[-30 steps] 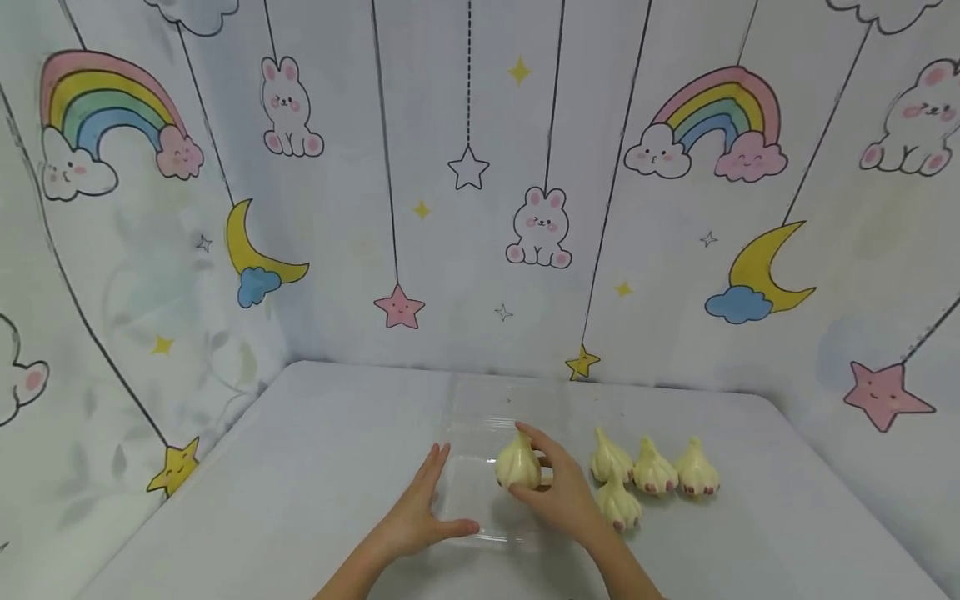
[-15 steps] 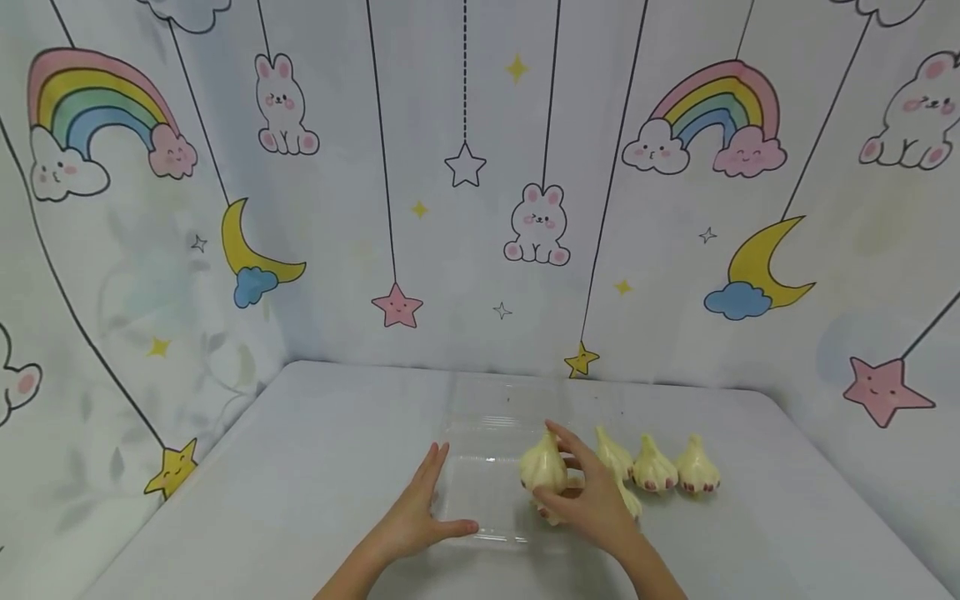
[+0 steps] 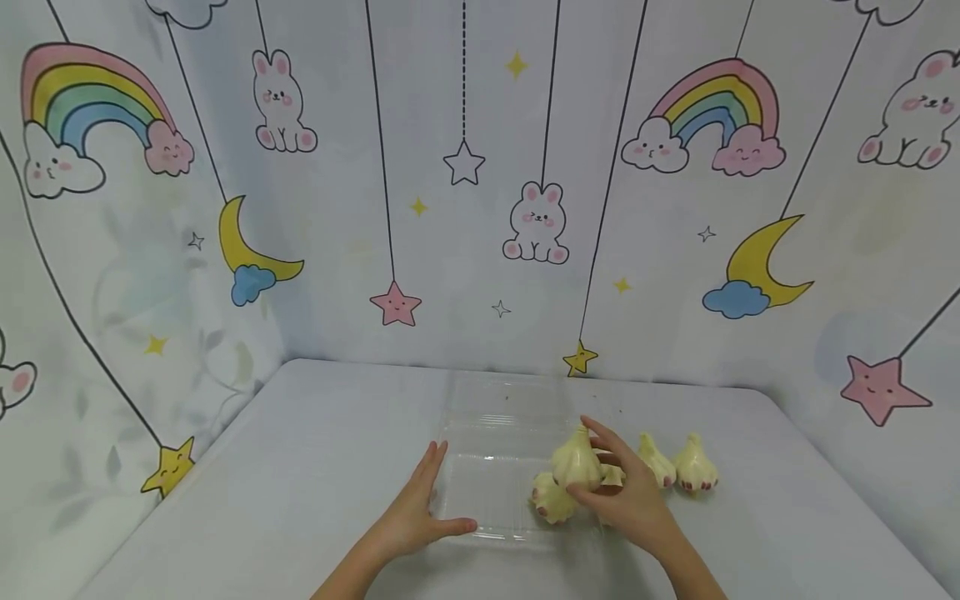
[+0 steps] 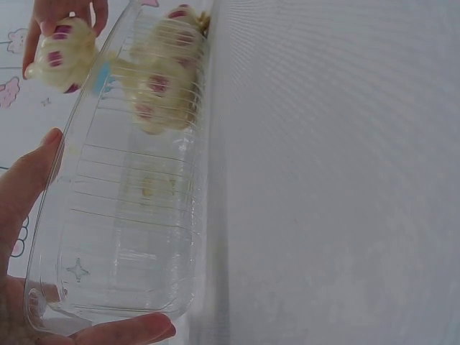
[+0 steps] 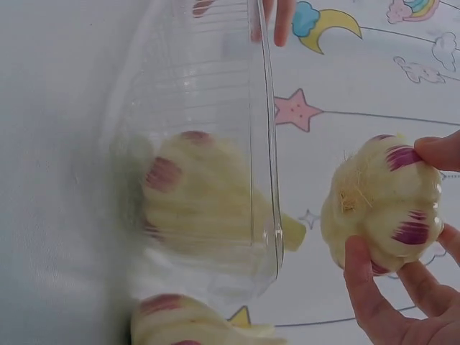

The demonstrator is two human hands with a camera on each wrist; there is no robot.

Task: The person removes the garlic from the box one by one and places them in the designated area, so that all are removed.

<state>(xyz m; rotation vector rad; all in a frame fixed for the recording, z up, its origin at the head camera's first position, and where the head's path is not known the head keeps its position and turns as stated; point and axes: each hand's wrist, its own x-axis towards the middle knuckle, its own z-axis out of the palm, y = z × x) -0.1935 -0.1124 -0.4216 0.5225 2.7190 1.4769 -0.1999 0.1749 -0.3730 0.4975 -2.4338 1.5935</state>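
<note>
Between the fingertips of my right hand (image 3: 630, 492) a pale garlic bulb (image 3: 577, 461) is held above the right side of a clear plastic container (image 3: 480, 492). The bulb's root end and purple patches show in the right wrist view, where the held garlic bulb (image 5: 384, 205) is apart from the container wall. Inside the container a second garlic bulb (image 3: 551, 502) lies at the front right. My left hand (image 3: 411, 510) touches the container's left front corner, thumb and fingers spread straight along its sides. In the left wrist view the left thumb (image 4: 129, 330) rests along the wall.
To the container's right, garlic bulbs (image 3: 696, 467) stand on the white table (image 3: 750, 533), some partly hidden behind my right hand. The container's clear lid part (image 3: 510, 396) lies spread toward the back. A patterned curtain (image 3: 450, 250) encloses the table.
My right hand has moved to the right with the garlic bulb, from over the container's middle to its right side. The bulb inside the container has come into view. My left hand stays put.
</note>
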